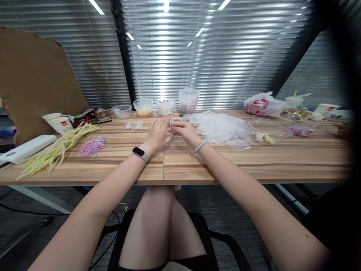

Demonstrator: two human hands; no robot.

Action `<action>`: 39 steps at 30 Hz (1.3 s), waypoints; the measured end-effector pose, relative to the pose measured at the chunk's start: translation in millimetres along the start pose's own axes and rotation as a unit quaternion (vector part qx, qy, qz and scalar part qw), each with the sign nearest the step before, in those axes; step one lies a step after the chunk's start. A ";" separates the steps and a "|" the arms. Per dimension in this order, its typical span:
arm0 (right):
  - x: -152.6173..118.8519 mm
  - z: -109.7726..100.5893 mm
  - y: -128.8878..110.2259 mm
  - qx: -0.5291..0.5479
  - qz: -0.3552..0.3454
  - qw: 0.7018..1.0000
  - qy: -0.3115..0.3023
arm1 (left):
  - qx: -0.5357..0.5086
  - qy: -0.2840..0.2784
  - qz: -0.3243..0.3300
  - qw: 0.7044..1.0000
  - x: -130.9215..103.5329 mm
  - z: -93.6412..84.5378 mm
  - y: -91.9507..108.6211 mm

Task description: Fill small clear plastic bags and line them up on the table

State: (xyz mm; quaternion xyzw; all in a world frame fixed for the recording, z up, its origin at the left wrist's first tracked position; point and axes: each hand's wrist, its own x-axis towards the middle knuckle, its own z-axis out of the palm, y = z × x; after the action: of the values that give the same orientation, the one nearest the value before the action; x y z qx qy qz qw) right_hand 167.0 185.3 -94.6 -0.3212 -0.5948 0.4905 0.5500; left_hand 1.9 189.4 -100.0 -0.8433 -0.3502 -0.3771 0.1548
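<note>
Over the middle of the table, my left hand (158, 131) and my right hand (184, 131) meet, with the fingers of both closed on a small clear plastic bag (170, 126). Most of the bag is hidden by the fingers, and its contents cannot be made out. Just right of my right hand spreads a heap of clear plastic bags (218, 126). Left of my left hand lie a few small filled packets (134, 125). Farther left is a pile of small pink and purple pieces (93, 146), beside a bundle of yellow and cream fuzzy strips (60, 148).
Along the back stand a tub with yellow contents (143, 108), a tub with scissors (165, 108) and stacked tubs (189, 101). Paper cups (60, 124) and a white device (28, 148) are at left. A plastic carrier bag (263, 105) and a clear tray (270, 131) sit at right.
</note>
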 end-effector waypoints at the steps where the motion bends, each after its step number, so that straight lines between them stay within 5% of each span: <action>1: -1.2 0.3 -1.2 -0.013 -0.016 1.000 -0.009 | 0.001 0.001 -0.004 1.000 -0.1 0.0 0.4; 5: -1.4 -2.3 0.0 -0.051 -0.062 0.996 -0.042 | -0.017 0.011 -0.010 1.000 1.0 -1.0 1.9; 20: 2.2 -12.3 6.9 -0.155 -0.047 0.986 -0.028 | 0.000 0.003 -0.011 1.000 2.4 -3.8 -1.5; 25: 3.7 -15.8 5.4 -0.117 -0.023 0.991 -0.053 | -0.012 0.011 -0.019 1.000 2.1 -3.3 -0.5; 29: 7.3 -23.8 -0.1 -0.107 0.005 0.994 -0.013 | -0.007 -0.013 -0.049 0.999 1.1 -4.1 -2.1; 34: 7.1 -78.0 -31.4 -0.258 -0.134 0.946 0.143 | 0.005 -0.014 -0.062 0.998 0.4 -2.9 -8.0; 39: -14.2 -194.0 -82.1 -0.441 -0.161 0.846 0.253 | -0.017 0.003 -0.026 1.000 2.8 1.8 -8.1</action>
State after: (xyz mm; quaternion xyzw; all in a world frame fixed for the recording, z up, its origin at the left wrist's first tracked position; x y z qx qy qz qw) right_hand 370.7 191.2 -39.2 -0.5425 -0.6318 -0.0171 0.5534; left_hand -1.6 197.4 -99.1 -0.8351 -0.3654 -0.3895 0.1315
